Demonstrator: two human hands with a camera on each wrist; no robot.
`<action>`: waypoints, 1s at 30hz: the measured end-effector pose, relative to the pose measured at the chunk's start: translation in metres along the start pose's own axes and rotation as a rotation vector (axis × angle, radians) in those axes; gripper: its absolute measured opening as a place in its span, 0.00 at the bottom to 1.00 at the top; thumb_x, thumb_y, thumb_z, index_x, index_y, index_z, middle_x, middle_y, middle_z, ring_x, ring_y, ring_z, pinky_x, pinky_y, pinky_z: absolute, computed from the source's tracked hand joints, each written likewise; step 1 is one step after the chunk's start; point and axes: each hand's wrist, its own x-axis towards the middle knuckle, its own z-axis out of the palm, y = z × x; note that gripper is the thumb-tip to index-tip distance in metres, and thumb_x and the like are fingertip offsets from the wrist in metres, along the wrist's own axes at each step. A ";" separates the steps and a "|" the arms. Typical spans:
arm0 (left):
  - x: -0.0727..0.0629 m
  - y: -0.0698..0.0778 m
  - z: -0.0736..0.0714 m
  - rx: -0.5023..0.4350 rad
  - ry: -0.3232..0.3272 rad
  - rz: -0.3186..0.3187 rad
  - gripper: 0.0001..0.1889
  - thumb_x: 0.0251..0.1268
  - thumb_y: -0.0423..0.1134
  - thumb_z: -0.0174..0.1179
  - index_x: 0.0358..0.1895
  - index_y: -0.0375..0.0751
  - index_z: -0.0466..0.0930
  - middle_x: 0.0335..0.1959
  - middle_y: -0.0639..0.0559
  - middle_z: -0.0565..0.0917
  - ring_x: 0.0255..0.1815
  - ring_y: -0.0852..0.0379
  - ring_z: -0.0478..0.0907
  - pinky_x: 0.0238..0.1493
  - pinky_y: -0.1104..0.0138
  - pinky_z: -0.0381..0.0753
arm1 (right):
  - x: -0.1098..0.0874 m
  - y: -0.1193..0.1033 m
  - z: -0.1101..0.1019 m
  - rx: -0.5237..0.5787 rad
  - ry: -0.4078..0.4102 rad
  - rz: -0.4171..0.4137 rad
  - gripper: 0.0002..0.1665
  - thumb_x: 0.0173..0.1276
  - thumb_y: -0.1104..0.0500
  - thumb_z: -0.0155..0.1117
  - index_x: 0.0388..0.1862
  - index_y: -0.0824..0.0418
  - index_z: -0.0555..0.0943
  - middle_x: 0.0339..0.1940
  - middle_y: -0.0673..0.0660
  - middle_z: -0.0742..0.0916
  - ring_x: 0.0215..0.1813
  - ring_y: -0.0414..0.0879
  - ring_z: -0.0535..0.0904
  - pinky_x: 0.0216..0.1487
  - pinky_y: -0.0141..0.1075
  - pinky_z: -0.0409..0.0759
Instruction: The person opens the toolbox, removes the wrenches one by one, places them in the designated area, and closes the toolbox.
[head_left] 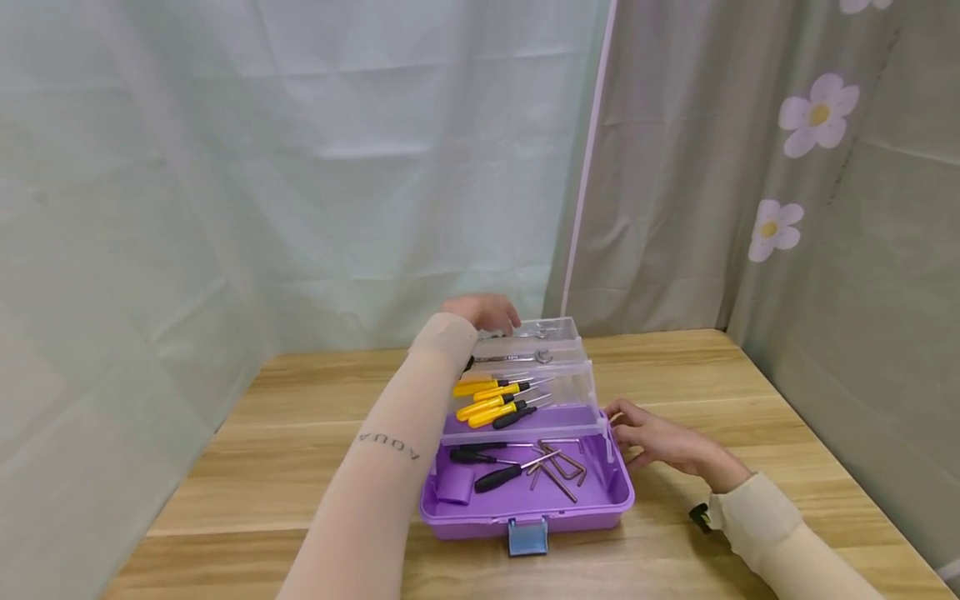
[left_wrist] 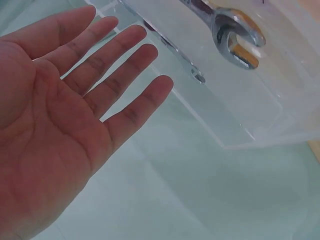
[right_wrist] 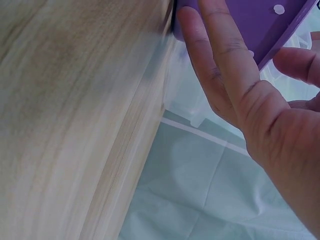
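Note:
A purple toolbox stands on the wooden table with its clear trays fanned out toward the back. Behind the top tray, my left hand has its fingers extended and grips nothing; the left wrist view shows its palm beside the clear plastic, near a wrench. My right hand is at the box's right side, its straight fingers against the purple wall. Yellow-handled screwdrivers lie in the lower tray. In the box bottom are black-handled screwdrivers and several hex keys.
A blue latch hangs down at the box's front. Pale curtains enclose the table at the back and sides. My left forearm crosses over the table along the box's left side.

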 end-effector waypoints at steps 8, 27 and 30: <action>0.006 -0.004 0.007 -0.007 -0.022 -0.011 0.23 0.80 0.34 0.51 0.73 0.52 0.75 0.77 0.47 0.70 0.75 0.42 0.66 0.75 0.43 0.64 | 0.001 0.002 0.001 0.001 -0.005 -0.005 0.22 0.81 0.58 0.51 0.66 0.68 0.62 0.61 0.69 0.76 0.53 0.54 0.82 0.48 0.50 0.87; 0.020 -0.021 0.015 0.280 0.109 0.164 0.19 0.69 0.23 0.59 0.53 0.49 0.87 0.47 0.49 0.86 0.44 0.52 0.78 0.47 0.62 0.81 | 0.005 0.006 0.006 0.011 0.002 -0.008 0.22 0.82 0.59 0.51 0.66 0.69 0.62 0.64 0.72 0.75 0.55 0.56 0.83 0.49 0.51 0.87; 0.020 -0.022 0.016 0.298 0.138 0.171 0.16 0.68 0.23 0.60 0.49 0.49 0.88 0.44 0.50 0.86 0.42 0.52 0.77 0.46 0.62 0.80 | 0.006 0.005 0.006 0.003 0.002 -0.011 0.22 0.82 0.58 0.50 0.66 0.69 0.62 0.63 0.72 0.75 0.54 0.56 0.83 0.49 0.51 0.87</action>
